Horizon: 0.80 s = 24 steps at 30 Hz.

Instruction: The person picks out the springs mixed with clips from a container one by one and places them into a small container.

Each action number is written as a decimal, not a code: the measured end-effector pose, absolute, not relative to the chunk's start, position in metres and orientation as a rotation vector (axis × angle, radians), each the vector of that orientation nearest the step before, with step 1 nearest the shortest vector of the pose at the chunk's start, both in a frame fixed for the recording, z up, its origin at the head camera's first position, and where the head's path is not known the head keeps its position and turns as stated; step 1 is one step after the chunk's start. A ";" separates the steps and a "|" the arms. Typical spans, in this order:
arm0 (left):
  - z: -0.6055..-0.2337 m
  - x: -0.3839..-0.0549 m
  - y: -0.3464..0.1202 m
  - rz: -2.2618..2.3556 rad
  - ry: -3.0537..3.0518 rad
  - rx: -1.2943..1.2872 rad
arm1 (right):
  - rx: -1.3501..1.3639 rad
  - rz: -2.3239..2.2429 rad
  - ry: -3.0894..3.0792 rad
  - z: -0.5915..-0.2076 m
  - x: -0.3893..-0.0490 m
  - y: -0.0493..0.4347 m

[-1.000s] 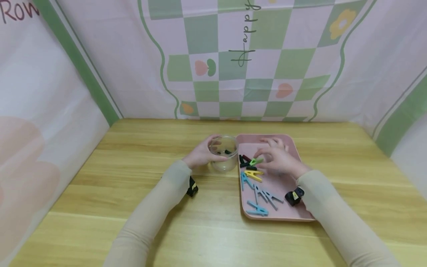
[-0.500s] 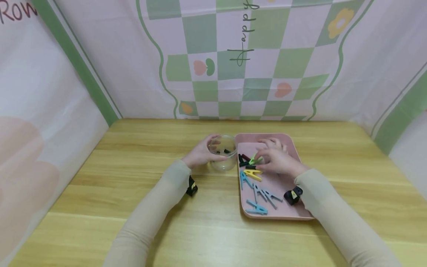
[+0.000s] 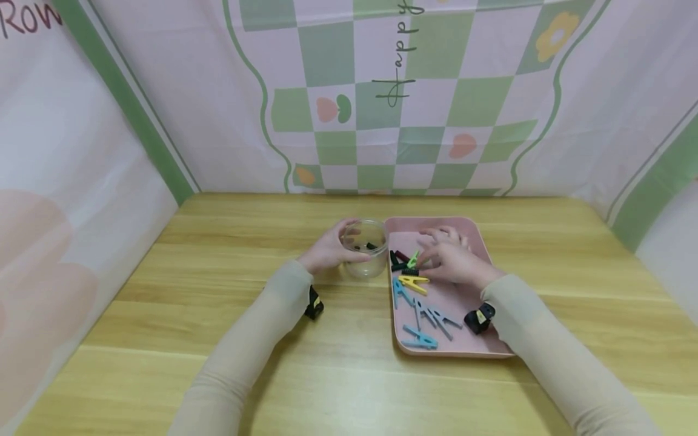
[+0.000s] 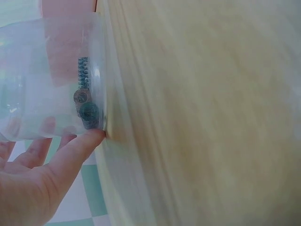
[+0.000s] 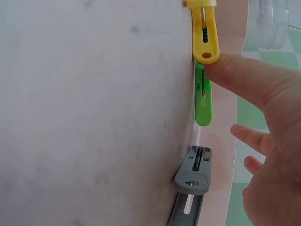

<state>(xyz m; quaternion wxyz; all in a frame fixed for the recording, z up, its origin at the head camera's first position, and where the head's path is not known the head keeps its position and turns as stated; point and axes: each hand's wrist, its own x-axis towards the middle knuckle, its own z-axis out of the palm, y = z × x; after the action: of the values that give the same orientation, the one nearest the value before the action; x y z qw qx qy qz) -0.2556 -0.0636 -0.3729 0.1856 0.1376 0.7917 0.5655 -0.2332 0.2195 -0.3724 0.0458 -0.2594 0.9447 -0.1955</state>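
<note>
The left hand (image 3: 329,249) curves round the near and far sides of a clear jar (image 3: 364,267), thumb and fingers partly spread to its width, holding it. Inside, level with the thumb, lie a few small dark pieces (image 4: 83,73), at least one of them ridged. Between the two hands, just right of the jar, is the left side of a pink tray (image 3: 460,342). There, left of the right hand's fingertips, dark sticks (image 3: 400,267) cluster beside a green clip (image 3: 412,260). A yellow clip (image 3: 414,283) lies just nearer the body, with blue clips (image 3: 421,339) and grey-blue clips (image 3: 425,313) beyond it toward the wearer. The right hand (image 3: 449,261) is over the tray, its fingers loosely bent and apart, one fingertip at the green clip; whether it pinches the clip I cannot tell. Below its palm sits a grey clip (image 5: 194,169).
</note>
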 end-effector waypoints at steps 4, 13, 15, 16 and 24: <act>-0.375 -0.257 -0.064 1.593 2.226 0.386 | -0.811 -0.581 2.892 -0.374 -0.233 0.219; -0.376 -0.257 -0.064 1.596 2.223 0.394 | -0.836 -0.560 2.903 -0.376 -0.235 0.219; -0.375 -0.256 -0.064 1.595 2.227 0.392 | -0.839 -0.560 2.901 -0.376 -0.235 0.219; -0.374 -0.256 -0.064 1.593 2.232 0.392 | -0.840 -0.559 2.902 -0.376 -0.235 0.219; -0.371 -0.254 -0.063 1.592 2.240 0.392 | -0.847 -0.563 2.894 -0.375 -0.234 0.219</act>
<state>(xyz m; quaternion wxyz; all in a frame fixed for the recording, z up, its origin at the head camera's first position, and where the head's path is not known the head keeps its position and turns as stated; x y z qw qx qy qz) -0.2540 -0.0631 -0.3713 0.1815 0.1387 0.7935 0.5640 -0.2344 0.2191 -0.3752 0.0368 -0.2760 0.9428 -0.1832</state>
